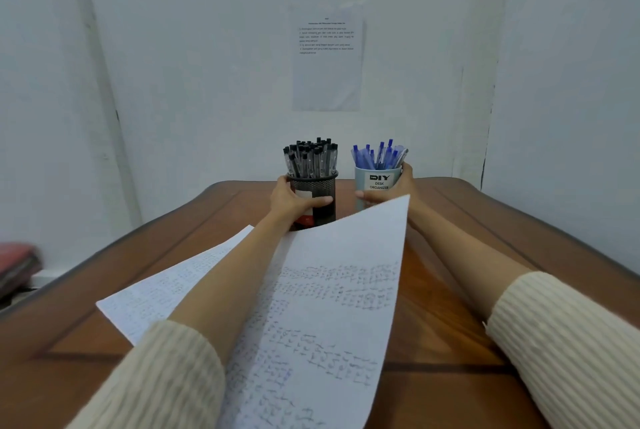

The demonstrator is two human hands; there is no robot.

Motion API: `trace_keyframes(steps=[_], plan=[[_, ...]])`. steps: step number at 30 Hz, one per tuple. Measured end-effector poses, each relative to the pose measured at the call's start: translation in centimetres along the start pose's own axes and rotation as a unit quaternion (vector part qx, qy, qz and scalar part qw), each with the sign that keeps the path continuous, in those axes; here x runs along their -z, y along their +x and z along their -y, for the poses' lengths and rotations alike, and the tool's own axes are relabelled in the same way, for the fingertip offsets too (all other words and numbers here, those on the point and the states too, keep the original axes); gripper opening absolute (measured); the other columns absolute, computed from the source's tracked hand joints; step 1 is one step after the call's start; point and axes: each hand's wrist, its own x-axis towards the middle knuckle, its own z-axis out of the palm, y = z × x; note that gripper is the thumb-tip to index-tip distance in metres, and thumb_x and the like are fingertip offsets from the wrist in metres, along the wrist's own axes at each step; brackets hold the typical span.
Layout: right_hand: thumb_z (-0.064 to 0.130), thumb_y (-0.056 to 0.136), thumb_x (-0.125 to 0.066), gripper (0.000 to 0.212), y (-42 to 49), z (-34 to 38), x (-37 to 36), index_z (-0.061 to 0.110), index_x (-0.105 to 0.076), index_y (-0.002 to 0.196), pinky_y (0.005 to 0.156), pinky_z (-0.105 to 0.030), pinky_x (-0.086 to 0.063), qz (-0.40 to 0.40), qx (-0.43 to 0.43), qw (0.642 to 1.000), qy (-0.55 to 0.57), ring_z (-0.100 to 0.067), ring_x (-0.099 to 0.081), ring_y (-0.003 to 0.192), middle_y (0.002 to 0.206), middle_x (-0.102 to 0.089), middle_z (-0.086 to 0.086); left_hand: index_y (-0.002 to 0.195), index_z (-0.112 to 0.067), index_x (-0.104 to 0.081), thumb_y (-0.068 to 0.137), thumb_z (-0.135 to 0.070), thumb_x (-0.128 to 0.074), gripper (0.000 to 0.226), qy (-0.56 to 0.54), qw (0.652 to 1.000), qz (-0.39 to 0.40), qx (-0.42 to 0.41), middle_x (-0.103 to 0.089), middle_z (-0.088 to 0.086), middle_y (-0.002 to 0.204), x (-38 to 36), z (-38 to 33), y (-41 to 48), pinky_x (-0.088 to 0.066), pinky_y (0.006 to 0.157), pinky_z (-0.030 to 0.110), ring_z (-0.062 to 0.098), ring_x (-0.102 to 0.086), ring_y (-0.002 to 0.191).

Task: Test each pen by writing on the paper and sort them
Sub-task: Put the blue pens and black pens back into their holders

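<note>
At the far edge of the wooden table (450, 307) stand two pen holders. A black mesh cup (320, 184) holds several black-capped pens (311, 158); my left hand (294, 201) grips its side. A pale blue cup (375, 182) marked "DIY DESK ORGANIZER" holds several blue pens (379, 155); my right hand (391, 191) grips it from the right. A sheet of paper (329, 317) covered with rows of scribbled test marks lies between my forearms, its far corner lifted in front of the cups. A second sheet (159, 297) lies under my left forearm.
A printed instruction sheet (327, 58) is taped to the white wall behind the cups. A red and dark object (17, 266) sits off the table's left side. The table's left and right edges run diagonally toward me.
</note>
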Motion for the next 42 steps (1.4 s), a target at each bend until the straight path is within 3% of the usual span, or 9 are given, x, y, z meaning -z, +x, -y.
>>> trace_keyframes(steps=[3, 5, 12, 15, 20, 23, 30, 35, 42], plan=[[0.057, 0.038, -0.085, 0.118, -0.7, 0.2, 0.2, 0.015, -0.03, 0.134, 0.095, -0.051, -0.047, 0.006, 0.001, 1.0, -0.01, -0.029, -0.053, 0.116, 0.127, -0.053, -0.009, 0.139, -0.007, -0.031, 0.077, -0.038, -0.071, 0.079, -0.009, 0.999, 0.053, 0.001, -0.048, 0.009, 0.135, 1.1, 0.1, 0.0, -0.041, 0.098, 0.031, 0.02, -0.05, 0.115], [0.064, 0.057, -0.075, 0.115, -1.3, 1.0, 0.3, 0.013, -0.02, 0.144, 0.107, -0.051, -0.034, -0.038, 0.008, 0.998, -0.048, -0.031, -0.035, 0.133, 0.144, -0.035, -0.014, 0.138, -0.008, -0.033, 0.083, -0.048, -0.06, 0.073, 0.016, 0.999, 0.029, -0.014, -0.049, 0.008, 0.131, 1.6, 0.3, 0.1, -0.041, 0.095, 0.03, 0.014, -0.047, 0.106], [0.034, 0.088, -0.059, 0.061, -4.4, 4.5, 0.7, 0.014, -0.032, 0.139, 0.096, -0.033, -0.034, -0.184, 0.09, 0.964, -0.169, -0.028, -0.031, 0.128, 0.138, -0.036, -0.014, 0.12, -0.001, -0.048, 0.099, -0.039, -0.037, 0.044, 0.018, 0.992, -0.125, -0.031, -0.055, 0.011, 0.121, 2.1, 0.9, 0.2, -0.042, 0.088, 0.03, 0.024, -0.052, 0.11], [0.024, 0.088, -0.058, 0.051, -8.1, 4.3, -0.4, 0.017, -0.039, 0.134, 0.1, -0.033, -0.031, -0.098, 0.155, 0.949, -0.256, -0.026, -0.03, 0.127, 0.135, -0.037, -0.011, 0.109, -0.01, -0.045, 0.099, -0.03, -0.036, 0.024, -0.049, 0.988, -0.148, -0.013, -0.057, 0.013, 0.119, 3.3, 0.5, 0.8, -0.046, 0.093, 0.042, 0.022, -0.053, 0.1], [0.026, 0.093, -0.054, 0.054, -14.2, 3.4, -1.5, 0.028, -0.034, 0.143, 0.109, -0.037, -0.023, 0.288, 0.259, 0.868, -0.311, -0.018, -0.024, 0.135, 0.148, -0.032, 0.0, 0.108, -0.013, -0.052, 0.097, -0.017, -0.038, 0.018, -0.16, 0.962, -0.221, 0.023, -0.062, 0.007, 0.106, 6.6, -1.4, 0.1, -0.05, 0.087, 0.036, 0.016, -0.055, 0.086], [0.02, 0.096, -0.049, 0.045, -15.0, 3.3, -1.6, 0.027, -0.042, 0.14, 0.111, -0.035, -0.02, 0.348, 0.277, 0.839, -0.312, -0.016, -0.019, 0.139, 0.155, -0.024, 0.002, 0.113, -0.009, -0.056, 0.097, -0.008, -0.035, 0.027, -0.157, 0.971, -0.178, 0.001, -0.061, 0.004, 0.097, 8.1, -2.8, -1.6, -0.052, 0.08, 0.032, 0.016, -0.058, 0.086], [0.018, 0.099, -0.041, 0.039, -15.6, 3.6, -1.6, 0.019, -0.047, 0.137, 0.106, -0.021, -0.023, 0.319, 0.299, 0.806, -0.4, -0.01, -0.029, 0.137, 0.147, -0.039, 0.007, 0.096, -0.013, -0.063, 0.09, -0.008, -0.047, 0.018, 0.106, 0.982, 0.095, -0.121, -0.066, 0.0, 0.083, 13.2, -5.3, -8.2, -0.051, 0.068, 0.02, 0.01, -0.064, 0.075], [0.023, 0.099, -0.04, 0.039, -16.7, 4.5, -1.2, 0.017, -0.05, 0.136, 0.106, -0.028, -0.033, 0.292, 0.268, 0.806, -0.44, -0.015, -0.043, 0.128, 0.141, -0.048, 0.001, 0.098, -0.014, -0.064, 0.092, -0.02, -0.054, 0.014, 0.363, 0.904, 0.187, -0.125, -0.068, 0.005, 0.098, 14.3, -3.8, -11.2, -0.049, 0.072, 0.022, 0.014, -0.061, 0.085], [0.036, 0.095, -0.045, 0.032, -18.3, 5.5, 0.5, 0.022, -0.062, 0.119, 0.081, -0.025, -0.048, 0.21, 0.314, 0.769, -0.516, -0.012, -0.057, 0.1, 0.114, -0.064, 0.004, 0.134, -0.002, -0.043, 0.095, -0.055, -0.031, 0.067, 0.586, 0.778, 0.228, 0.002, -0.043, 0.015, 0.138, 11.4, -2.3, -14.8, -0.035, 0.103, 0.039, 0.029, -0.04, 0.127]])
